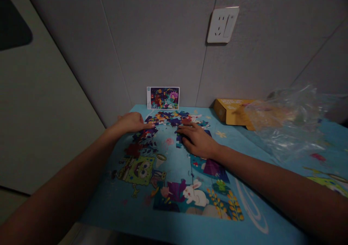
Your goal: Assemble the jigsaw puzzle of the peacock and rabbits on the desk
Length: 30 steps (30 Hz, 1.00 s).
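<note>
A partly assembled jigsaw puzzle [217,198] lies on the blue tabletop, with a white rabbit and yellow plants in its lower right section. My left hand [132,121] is at the puzzle's far left side, its fingers mostly curled and the tips down at dark pieces [146,134]; what they grip, if anything, is hidden. Over the right side rests my right hand [198,140], palm down with fingers stretched apart. Its fingertips touch a dark blue puzzle piece [178,140]. More colourful pieces [174,121] lie close together between and beyond both hands.
A reference picture card [164,98] leans upright against the grey wall. Right of it stand an open yellow box [236,111] and a crumpled clear plastic bag [288,125]. The blue tabletop [130,216] is printed with cartoon figures. A white wall socket [223,25] is above.
</note>
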### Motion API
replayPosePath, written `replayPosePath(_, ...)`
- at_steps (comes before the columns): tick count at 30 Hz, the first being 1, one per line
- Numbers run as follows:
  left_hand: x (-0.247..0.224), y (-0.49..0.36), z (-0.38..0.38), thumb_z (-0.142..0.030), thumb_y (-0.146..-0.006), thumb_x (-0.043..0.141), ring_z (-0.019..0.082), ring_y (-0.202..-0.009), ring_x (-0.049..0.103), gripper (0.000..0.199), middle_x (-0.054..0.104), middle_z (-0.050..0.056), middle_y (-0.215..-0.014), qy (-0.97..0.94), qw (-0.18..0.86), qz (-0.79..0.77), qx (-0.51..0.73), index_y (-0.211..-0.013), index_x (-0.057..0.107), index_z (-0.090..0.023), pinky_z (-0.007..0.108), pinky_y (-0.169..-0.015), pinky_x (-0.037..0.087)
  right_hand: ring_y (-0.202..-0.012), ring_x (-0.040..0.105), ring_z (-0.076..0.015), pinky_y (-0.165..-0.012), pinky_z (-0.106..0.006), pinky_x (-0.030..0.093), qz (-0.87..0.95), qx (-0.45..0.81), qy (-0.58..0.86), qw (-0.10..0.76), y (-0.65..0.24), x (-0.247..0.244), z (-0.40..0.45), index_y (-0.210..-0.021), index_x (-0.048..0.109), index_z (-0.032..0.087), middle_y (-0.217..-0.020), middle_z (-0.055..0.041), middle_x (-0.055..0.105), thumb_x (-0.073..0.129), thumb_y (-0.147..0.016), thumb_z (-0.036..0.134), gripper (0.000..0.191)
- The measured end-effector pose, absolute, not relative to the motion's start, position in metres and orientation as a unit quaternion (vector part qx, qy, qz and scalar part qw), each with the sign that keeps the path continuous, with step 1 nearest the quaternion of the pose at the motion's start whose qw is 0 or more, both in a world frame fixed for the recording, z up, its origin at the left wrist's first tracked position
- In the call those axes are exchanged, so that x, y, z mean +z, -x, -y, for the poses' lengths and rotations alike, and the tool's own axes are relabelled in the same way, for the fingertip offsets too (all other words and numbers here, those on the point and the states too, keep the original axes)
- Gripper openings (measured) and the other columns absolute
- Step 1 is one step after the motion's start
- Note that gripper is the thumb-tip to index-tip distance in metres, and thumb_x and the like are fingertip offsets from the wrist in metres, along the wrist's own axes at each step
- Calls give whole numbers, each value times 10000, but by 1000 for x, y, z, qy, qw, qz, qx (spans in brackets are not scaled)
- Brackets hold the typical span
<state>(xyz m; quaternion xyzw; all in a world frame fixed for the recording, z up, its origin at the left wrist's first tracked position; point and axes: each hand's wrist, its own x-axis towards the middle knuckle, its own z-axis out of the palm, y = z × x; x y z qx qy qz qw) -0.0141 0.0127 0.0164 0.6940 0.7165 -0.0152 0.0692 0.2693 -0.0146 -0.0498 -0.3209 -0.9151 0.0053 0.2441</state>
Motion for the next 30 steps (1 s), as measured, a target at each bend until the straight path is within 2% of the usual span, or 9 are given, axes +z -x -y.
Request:
replayPosePath(2, 18, 13, -9, -844, -616, 578, 291, -807, 645, 712, 713, 114, -866, -721, 109, -683, -48, -867, 706, -190, 331, -666, 431, -1245, 529, -298, -1069, -505, 390, 917, 9, 319, 240, -269, -50, 14, -1239, 639, 100, -1253, -144, 668, 483, -870, 190, 411)
replayPosePath(4, 16, 13, -9, -796, -570, 648, 260, -757, 635, 656, 700, 80, -819, -742, 117, -658, -47, -845, 686, -201, 304, -619, 405, -1239, 538, -293, -1081, -505, 382, 917, 11, 318, 239, -269, -49, 15, -1235, 641, 91, -1255, -150, 668, 476, -873, 188, 409)
replayPosePath(8, 8, 16, -13, -657, -575, 723, 218, -656, 588, 464, 638, 32, -673, -745, 131, -654, 13, -679, 619, -217, 289, -564, 357, -1244, 539, -297, -1088, -509, 380, 917, 14, 317, 243, -268, -47, 16, -1222, 648, 74, -1245, -163, 672, 483, -864, 176, 407)
replayPosePath(12, 8, 22, -17, -491, -611, 742, 157, -543, 488, 332, 547, -10, -541, -723, 238, -638, 117, -580, 564, -213, 268, -510, 309, -1196, 579, -298, -1071, -528, 390, 920, 14, 310, 241, -268, -45, 16, -1213, 652, 74, -1245, -180, 670, 477, -863, 172, 403)
replayPosePath(18, 12, 18, -13, -339, -720, 699, 109, -484, 437, 204, 534, -23, -514, -678, 366, -574, 279, -715, 561, -189, 242, -493, 299, -1206, 577, -292, -1077, -517, 378, 919, 10, 311, 242, -268, -48, 14, -1213, 650, 86, -1229, -167, 680, 478, -866, 181, 399)
replayPosePath(21, 11, 14, -13, -289, -770, 666, 95, -475, 430, 180, 509, -32, -509, -657, 379, -557, 339, -731, 525, -184, 230, -490, 295, -1209, 574, -291, -1073, -503, 382, 919, 8, 309, 245, -269, -49, 14, -1207, 653, 84, -1224, -164, 681, 474, -866, 187, 398)
replayPosePath(24, 9, 14, -18, -246, -764, 670, 84, -476, 427, 177, 511, -33, -540, -627, 372, -561, 392, -730, 510, -179, 222, -485, 299, -1188, 583, -289, -1069, -495, 387, 918, 7, 309, 247, -268, -48, 14, -1195, 656, 64, -1217, -172, 682, 468, -867, 188, 397)
replayPosePath(27, 8, 19, -23, -236, -750, 667, 82, -479, 424, 149, 522, -24, -576, -600, 355, -588, 410, -723, 535, -170, 226, -488, 314, -1178, 583, -288, -1054, -489, 401, 917, 5, 313, 248, -268, -48, 15, -1189, 660, 74, -1211, -165, 685, 477, -862, 185, 390)
replayPosePath(30, 9, 24, -23, -282, -756, 632, 101, -507, 451, 143, 535, -11, -582, -640, 347, -592, 345, -687, 599, -162, 244, -518, 354, -1197, 568, -292, -1052, -493, 403, 915, 6, 319, 248, -268, -47, 15, -1193, 661, 103, -1208, -149, 688, 491, -858, 184, 385)
